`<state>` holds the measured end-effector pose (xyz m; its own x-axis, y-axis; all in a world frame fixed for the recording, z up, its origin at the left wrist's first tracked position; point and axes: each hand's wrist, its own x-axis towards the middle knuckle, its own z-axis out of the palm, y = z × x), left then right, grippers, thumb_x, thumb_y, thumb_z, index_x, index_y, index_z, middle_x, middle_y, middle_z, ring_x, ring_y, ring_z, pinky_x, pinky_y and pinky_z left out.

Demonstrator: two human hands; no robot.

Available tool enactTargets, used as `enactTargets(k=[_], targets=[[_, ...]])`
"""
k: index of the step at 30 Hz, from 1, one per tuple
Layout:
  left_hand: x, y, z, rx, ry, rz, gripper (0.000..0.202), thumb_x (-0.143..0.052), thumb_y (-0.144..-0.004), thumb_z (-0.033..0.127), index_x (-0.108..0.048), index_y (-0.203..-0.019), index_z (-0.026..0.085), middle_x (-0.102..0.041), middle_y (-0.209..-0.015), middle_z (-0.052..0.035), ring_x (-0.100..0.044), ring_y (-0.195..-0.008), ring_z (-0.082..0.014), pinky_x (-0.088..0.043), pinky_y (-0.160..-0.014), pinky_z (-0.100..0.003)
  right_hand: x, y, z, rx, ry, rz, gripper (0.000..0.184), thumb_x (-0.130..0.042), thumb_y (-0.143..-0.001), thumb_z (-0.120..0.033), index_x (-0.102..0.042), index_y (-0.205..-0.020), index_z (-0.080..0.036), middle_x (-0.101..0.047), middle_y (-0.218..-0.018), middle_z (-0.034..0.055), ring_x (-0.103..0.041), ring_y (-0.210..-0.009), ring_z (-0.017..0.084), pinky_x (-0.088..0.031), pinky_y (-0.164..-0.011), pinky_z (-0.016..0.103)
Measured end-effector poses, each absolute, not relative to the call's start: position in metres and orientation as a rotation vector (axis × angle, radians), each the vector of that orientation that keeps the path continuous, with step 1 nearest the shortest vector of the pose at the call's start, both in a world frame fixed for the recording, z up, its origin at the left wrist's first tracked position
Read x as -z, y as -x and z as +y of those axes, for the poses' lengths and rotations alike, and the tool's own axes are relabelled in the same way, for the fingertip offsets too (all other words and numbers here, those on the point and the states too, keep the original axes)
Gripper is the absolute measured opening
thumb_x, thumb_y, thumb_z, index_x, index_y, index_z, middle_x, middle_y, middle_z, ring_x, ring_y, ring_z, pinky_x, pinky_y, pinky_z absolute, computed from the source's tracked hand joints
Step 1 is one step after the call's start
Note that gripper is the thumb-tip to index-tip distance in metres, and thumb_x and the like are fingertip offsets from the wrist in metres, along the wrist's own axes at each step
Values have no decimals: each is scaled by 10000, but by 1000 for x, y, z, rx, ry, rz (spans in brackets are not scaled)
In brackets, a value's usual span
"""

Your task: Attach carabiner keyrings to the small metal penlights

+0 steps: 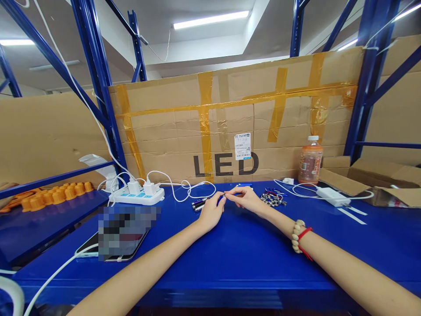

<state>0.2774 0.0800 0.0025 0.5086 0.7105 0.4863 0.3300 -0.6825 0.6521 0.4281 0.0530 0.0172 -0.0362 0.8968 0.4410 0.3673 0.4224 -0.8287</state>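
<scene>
My left hand (212, 211) and my right hand (246, 197) meet above the blue tabletop (230, 259), fingertips almost touching. Both are closed in a pinch around something small and dark, too tiny to name. Just left of my left hand lie a few slim dark and silver cylinders (198, 204), partly covered by that hand. Behind my right hand rest thin blue pen-like sticks (244, 184). A pile of small metal rings and clips (273, 198), with some blue bits, sits to the right of my right hand.
On the left stand a white power strip (138, 196) with plugs and cables and a tablet-like device (123, 237) with a blurred screen. A bottle (311, 161), a white adapter (333, 196) and an open carton (388, 175) are right. A cardboard sheet (164, 145) walls the back.
</scene>
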Motion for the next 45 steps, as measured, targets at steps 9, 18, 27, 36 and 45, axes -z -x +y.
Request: enactTargets(k=[9,18,27,36,45], targets=[[-4,-277,78,-1041,-2273,869,281,-324,-844,321,-538,-966,186,-508,-567,29,-506,-580,-125,-395,-638,-248,-17,-428,54,-628,1137,-1617,395,-606,-606,-500,-666,-733,-131,-641,-837,75,-410,-372,24,-301,-334,189],[-3,-277,78,-1047,-2299,941,263,-347,-831,336,-551,-937,208,-562,-665,1,-531,-669,-152,-399,-656,-260,-15,-429,55,-588,1150,-1633,388,-602,-614,-498,-674,-732,-135,-645,-834,73,-419,-375,27,-307,-329,183],[-3,-278,79,-1037,-2308,951,261,-352,-829,330,-558,-924,200,-572,-674,-3,-534,-670,-150,-400,-659,-259,-13,-432,58,-585,1154,-1666,383,-605,-625,-476,-678,-776,-132,-642,-831,69,-427,-376,29,-309,-340,190],[-3,-278,79,-1034,-2316,962,269,-348,-830,325,-563,-928,196,-586,-694,-9,-539,-666,-150,-403,-647,-259,-12,-432,59,-579,1158,-1685,375,-608,-635,-462,-676,-787,-126,-640,-730,52,-427,-381,42,-333,-377,202],[-3,-278,78,-1027,-2326,968,276,-350,-831,327,-563,-944,194,-609,-745,-20,-553,-701,-157,-414,-665,-263,-10,-434,61,-591,1157,-1685,377,-612,-634,-456,-674,-787,-118,-643,-738,60,-425,-380,41,-335,-378,200]])
